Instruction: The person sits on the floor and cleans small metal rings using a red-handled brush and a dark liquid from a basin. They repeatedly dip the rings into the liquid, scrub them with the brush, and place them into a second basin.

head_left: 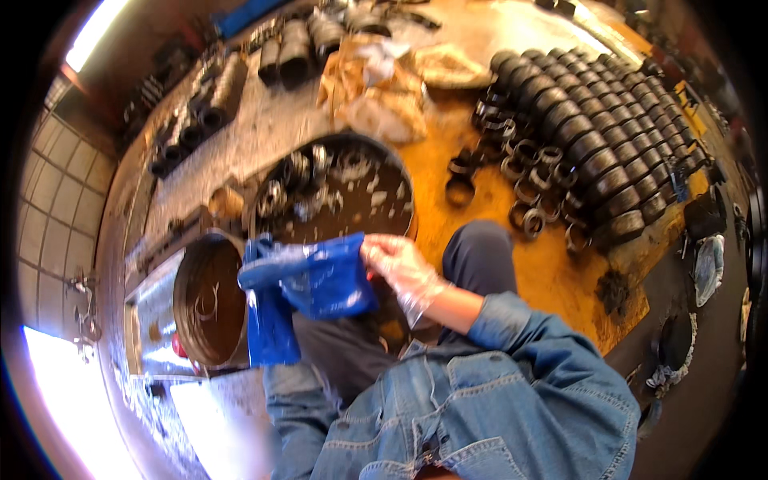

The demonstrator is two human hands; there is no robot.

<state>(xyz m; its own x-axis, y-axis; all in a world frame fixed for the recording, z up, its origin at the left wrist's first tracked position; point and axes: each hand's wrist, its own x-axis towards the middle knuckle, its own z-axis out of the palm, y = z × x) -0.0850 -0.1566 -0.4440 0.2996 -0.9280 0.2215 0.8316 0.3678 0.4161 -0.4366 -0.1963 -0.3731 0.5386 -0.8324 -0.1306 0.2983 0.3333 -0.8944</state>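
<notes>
Nearest, our left hand (260, 276) looks sheathed in blue, its grip unclear; our right hand (392, 260), in clear plastic (418, 290), is clamped on the blue glove (328, 280) between them. We judge we're gloving up, which calls next for its opening spread. Beyond, a round tub (386, 154) holds metal parts (298, 170).

Bright tube light (94, 36) glaring away up on the left, near a pale wall (60, 172) marked off in squares (tiles or panes, I honestly can't tell from here). Lower on that side there's a white patch (72, 400), just blinding. The floor (552, 296) is grubby orange-brown with dark staining, then dark grey off to the right.
</notes>
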